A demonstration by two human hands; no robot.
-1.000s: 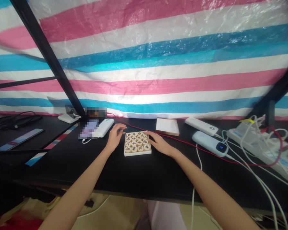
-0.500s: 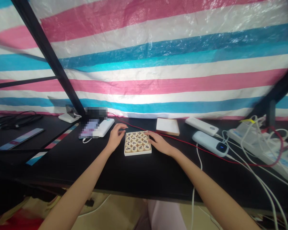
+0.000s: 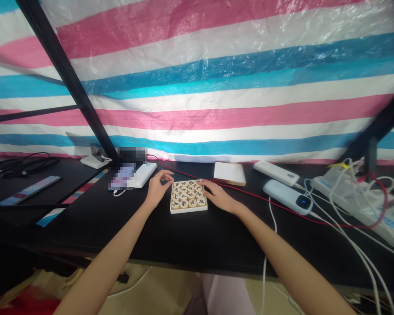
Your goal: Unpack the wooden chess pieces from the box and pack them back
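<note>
A small pale wooden box (image 3: 188, 210) lies on the black table (image 3: 197, 236), filled with round wooden chess pieces (image 3: 187, 194) marked with dark characters. My left hand (image 3: 157, 189) rests against the box's left side, fingers curled over its far left corner. My right hand (image 3: 218, 195) lies at the box's right side, fingers stretched flat onto the far right pieces. Neither hand lifts anything.
The box's flat lid (image 3: 229, 173) lies just behind on the right. Two white power banks (image 3: 287, 197) (image 3: 276, 172), a power strip (image 3: 354, 192) with many white cables and a red wire sit at right. Another power bank (image 3: 141, 174) is at left. A striped tarp hangs behind.
My left hand's fingers have shifted slightly toward the box's far left corner. Otherwise nothing has visibly moved.
</note>
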